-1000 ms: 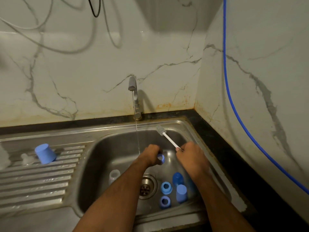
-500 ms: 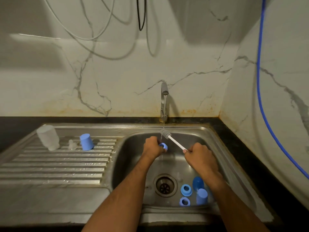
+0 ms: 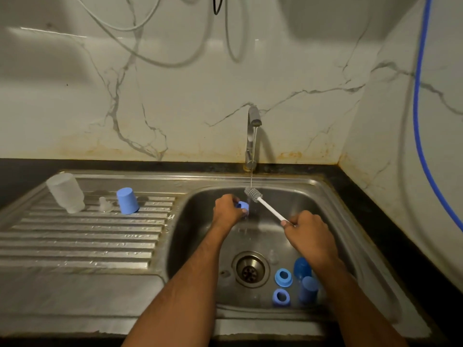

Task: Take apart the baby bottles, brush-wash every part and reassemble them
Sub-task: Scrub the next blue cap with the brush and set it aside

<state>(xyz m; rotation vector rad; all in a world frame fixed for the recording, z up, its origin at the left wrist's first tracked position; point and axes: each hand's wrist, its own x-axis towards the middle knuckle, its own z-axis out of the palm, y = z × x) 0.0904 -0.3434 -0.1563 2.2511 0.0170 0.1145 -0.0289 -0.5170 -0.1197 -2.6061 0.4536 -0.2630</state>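
Both bare forearms reach forward from the lower edge and converge slightly. The left hand [image 3: 229, 211] is held knuckles up, its fingers [image 3: 243, 210] curled round a small blue bottle ring [image 3: 242, 205]. The right hand [image 3: 309, 232], further right and nearer the body, grips the lower end of a white bottle brush [image 3: 269, 209], thumb along the handle.
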